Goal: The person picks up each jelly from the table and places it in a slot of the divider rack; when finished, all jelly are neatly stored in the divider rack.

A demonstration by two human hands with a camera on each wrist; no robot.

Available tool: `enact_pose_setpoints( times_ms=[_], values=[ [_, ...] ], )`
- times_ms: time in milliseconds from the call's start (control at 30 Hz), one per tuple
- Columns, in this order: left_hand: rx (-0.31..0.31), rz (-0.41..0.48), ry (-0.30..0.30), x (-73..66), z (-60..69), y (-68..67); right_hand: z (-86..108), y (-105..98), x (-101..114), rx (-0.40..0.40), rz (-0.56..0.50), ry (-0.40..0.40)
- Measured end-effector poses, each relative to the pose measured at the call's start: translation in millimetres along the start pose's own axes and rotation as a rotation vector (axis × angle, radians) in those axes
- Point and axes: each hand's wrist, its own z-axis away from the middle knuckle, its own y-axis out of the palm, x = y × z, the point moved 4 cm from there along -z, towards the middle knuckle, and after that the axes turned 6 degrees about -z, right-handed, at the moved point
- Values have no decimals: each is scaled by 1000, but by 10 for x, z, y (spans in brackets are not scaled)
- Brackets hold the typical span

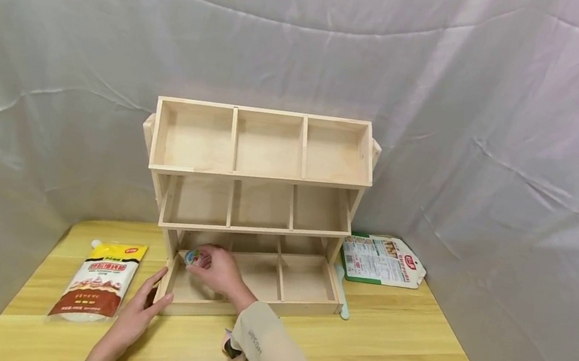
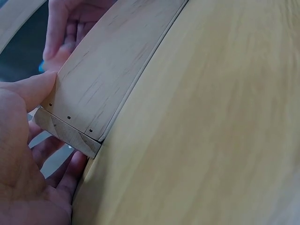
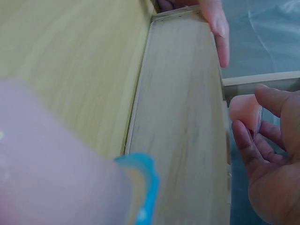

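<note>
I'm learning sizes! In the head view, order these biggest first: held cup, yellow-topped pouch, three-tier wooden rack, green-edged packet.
1. Three-tier wooden rack
2. Yellow-topped pouch and green-edged packet: too alike to rank
3. Held cup

We see open ways from the front into the top tray (image 1: 260, 175) and the bottom tray's right compartment (image 1: 307, 279). The middle tray (image 1: 256, 230) overhangs the bottom tray's rear, barring a straight drop there. The right hand (image 1: 218, 271) occupies the bottom left compartment, its sleeve (image 1: 277, 347) crossing the front; the left hand (image 1: 138, 309) blocks the left end. Rightward, we meet a spatula (image 1: 343, 301) and packet (image 1: 377, 262) beside the rack.
</note>
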Motion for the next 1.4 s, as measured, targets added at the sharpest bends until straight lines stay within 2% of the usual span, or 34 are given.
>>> enact_pose_setpoints(
  times_ms=[400,900,1233,1400],
  values=[
    [11,31,-18,36,-28,44,-73,215,-102,78,116,11],
    [17,28,-26,23,-9,53,-57,285,-112,90,299,7],
    [24,28,-33,35,-28,48,-69,313,-127,83,376,6],
    [20,16,-36,46,-21,12,-88,342,-118,86,380,-3]
  ],
)
